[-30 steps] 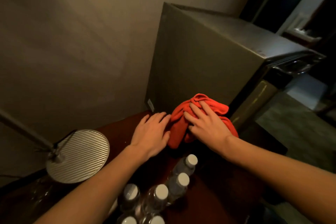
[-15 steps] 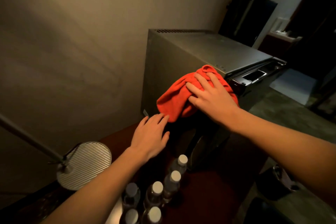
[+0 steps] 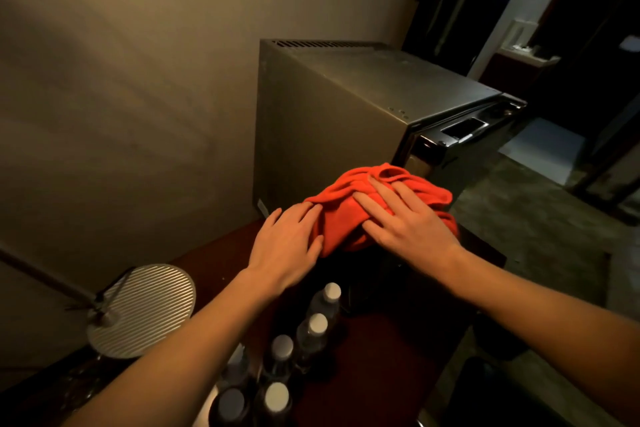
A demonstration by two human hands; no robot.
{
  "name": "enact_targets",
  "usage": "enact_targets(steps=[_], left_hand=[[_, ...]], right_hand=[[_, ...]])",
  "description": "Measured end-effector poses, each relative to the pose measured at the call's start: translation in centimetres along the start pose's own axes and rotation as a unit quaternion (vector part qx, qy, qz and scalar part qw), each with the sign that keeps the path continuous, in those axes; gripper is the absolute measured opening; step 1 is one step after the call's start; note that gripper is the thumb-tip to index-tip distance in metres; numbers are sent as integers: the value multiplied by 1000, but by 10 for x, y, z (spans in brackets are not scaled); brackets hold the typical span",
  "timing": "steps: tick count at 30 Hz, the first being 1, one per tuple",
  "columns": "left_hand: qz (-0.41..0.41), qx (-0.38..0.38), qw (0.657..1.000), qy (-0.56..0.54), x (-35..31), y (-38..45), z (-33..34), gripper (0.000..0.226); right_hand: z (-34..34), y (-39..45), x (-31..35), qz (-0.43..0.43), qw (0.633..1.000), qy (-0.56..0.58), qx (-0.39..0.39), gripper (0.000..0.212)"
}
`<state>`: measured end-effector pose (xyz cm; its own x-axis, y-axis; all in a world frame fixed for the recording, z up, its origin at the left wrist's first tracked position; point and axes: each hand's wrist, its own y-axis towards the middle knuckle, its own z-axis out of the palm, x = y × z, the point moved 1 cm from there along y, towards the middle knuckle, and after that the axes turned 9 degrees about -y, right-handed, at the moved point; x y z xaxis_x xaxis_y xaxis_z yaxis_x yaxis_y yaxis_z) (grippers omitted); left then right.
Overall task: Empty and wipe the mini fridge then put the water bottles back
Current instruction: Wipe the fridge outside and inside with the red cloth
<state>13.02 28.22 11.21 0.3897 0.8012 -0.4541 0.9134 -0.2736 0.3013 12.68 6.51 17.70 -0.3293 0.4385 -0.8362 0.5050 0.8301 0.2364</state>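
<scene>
Dim room, dark red counter (image 3: 398, 350): the right hand (image 3: 410, 218), fingers spread flat on the orange cloth (image 3: 343, 215), has dropped from the mini fridge (image 3: 329, 114) top edge to its lower side, left hand (image 3: 285, 246) flat alongside; exterior wiping continues, water bottles (image 3: 311, 329) still out.

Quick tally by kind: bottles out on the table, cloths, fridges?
Water bottles: 5, by the caps that show
Red cloth: 1
Mini fridge: 1
Total: 7

Fridge (image 3: 322, 121), bottles (image 3: 313, 331) on table (image 3: 381, 350)
</scene>
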Motion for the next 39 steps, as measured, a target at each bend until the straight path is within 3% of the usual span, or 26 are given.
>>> enact_targets(steps=[6,9,12,16,19,25,32,34,37,39], left_hand=[[6,30,1000,-2,3,-27,14,60],[5,42,999,5,8,-37,20,61],[-5,43,999,14,15,-41,25,60],[-16,30,999,21,17,-39,37,61],[-17,28,999,27,15,-37,47,61],[-28,18,999,42,13,-35,62,60],[-35,25,998,42,6,-30,58,60],[-30,24,998,43,1,-27,52,60],[-15,14,999,44,-6,-17,37,59],[-6,2,999,45,-10,-8,25,58]], right_hand=[[14,-18,41,0,1000,21,9,24],[25,-27,64,-38,997,36,62,34],[30,-33,77,-95,986,50,126,24],[51,-47,112,-191,948,21,255,40],[67,-53,139,-231,932,14,278,42],[81,-61,159,-266,932,-17,246,51],[81,-60,136,-218,952,3,215,51],[69,-53,113,-162,973,28,163,48],[42,-42,66,-67,993,76,68,23],[26,-36,39,-10,996,84,23,25]])
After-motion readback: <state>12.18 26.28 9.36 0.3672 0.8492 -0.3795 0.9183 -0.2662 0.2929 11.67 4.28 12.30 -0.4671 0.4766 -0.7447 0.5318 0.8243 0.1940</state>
